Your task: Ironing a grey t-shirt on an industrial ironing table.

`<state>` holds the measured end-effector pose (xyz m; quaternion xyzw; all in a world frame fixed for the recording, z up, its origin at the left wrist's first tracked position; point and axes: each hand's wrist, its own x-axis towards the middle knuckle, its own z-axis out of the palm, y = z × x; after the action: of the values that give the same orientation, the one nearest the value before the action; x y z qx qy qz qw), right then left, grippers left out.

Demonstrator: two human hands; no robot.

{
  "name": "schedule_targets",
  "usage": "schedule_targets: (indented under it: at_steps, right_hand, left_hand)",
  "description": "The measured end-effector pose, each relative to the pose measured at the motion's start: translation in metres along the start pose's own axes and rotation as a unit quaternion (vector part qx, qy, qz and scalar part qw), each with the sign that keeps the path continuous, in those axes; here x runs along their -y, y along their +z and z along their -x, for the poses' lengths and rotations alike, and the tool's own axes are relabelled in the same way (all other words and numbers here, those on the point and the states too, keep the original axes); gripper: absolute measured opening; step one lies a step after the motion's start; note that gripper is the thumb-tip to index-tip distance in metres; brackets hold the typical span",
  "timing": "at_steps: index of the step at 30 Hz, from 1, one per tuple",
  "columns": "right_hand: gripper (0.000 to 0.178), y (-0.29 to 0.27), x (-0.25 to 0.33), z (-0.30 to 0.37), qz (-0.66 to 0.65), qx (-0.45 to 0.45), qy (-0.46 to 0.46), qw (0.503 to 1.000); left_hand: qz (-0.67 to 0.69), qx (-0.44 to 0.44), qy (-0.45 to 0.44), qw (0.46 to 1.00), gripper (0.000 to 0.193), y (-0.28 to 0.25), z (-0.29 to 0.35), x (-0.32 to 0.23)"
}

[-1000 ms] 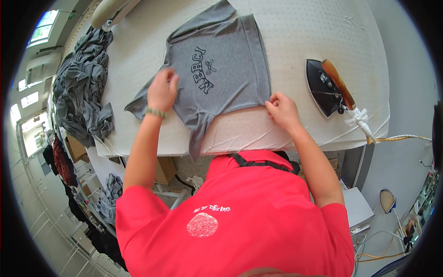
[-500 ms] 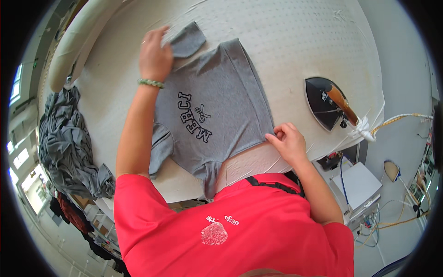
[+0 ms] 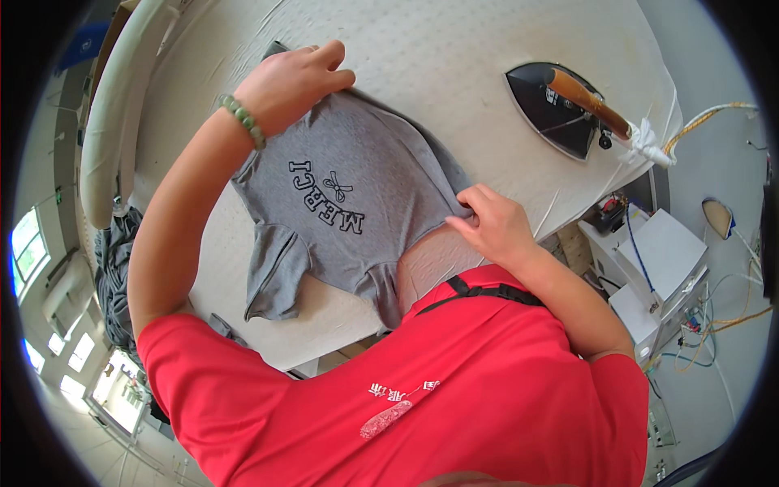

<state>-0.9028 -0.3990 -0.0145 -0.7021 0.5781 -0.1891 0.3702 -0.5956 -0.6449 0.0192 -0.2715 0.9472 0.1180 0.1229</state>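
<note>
A grey sweatshirt (image 3: pixel 365 158) with black outlined lettering and a small bow print lies on a pale padded table. Its hem faces right and away from me, partly lifted off the surface. My left hand (image 3: pixel 288 85), with a green bead bracelet at the wrist, is closed on the far end of the hem. The near end of the hem is pinched between the thumb and fingers of my right hand (image 3: pixel 497 226). Below my left arm, a folded part of the garment spreads near the table's front edge. My left hand and forearm cover part of the far side.
A black iron (image 3: pixel 556 109) with a wooden handle rests right of the sweatshirt, its cord (image 3: pixel 706 116) running off right. A heap of grey fabric (image 3: pixel 118 280) hangs at the left beside a padded roll (image 3: pixel 114 122). White equipment (image 3: pixel 661 252) stands below the table at right.
My left hand has moved from beside the far sleeve to the hem and closed on it. The hem is now raised and bowed between both hands. The view has shifted.
</note>
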Motion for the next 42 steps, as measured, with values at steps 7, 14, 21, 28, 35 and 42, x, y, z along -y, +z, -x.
schedule_targets:
  at_steps: [7, 14, 21, 28, 35, 42]
  right_hand:
    - [0.023, -0.003, -0.005, 0.013, 0.057, -0.017, -0.035, 0.998]
    - [0.022, 0.012, -0.020, 0.020, 0.082, -0.030, -0.050, 0.995]
    - [0.017, 0.021, -0.027, 0.026, 0.141, -0.017, -0.078, 0.987]
    - [0.016, 0.009, -0.018, 0.027, 0.104, -0.025, -0.127, 0.986]
    - [0.020, -0.020, 0.002, 0.040, 0.032, 0.003, -0.122, 0.992]
    - [0.025, -0.040, 0.020, 0.042, -0.089, 0.024, 0.020, 0.996]
  left_hand:
    - [-0.093, -0.051, 0.140, 0.984, 0.049, -0.032, 0.041, -0.039]
    - [-0.184, -0.030, 0.188, 0.964, 0.059, -0.027, 0.063, -0.055]
    - [-0.204, 0.057, 0.129, 0.969, 0.028, -0.010, 0.052, -0.041]
    - [-0.182, 0.060, 0.005, 0.981, 0.003, -0.020, 0.031, -0.004]
    - [-0.150, 0.003, 0.034, 0.988, 0.007, -0.059, 0.027, -0.010]
    - [-0.033, 0.033, -0.031, 0.998, 0.009, -0.067, 0.003, -0.007]
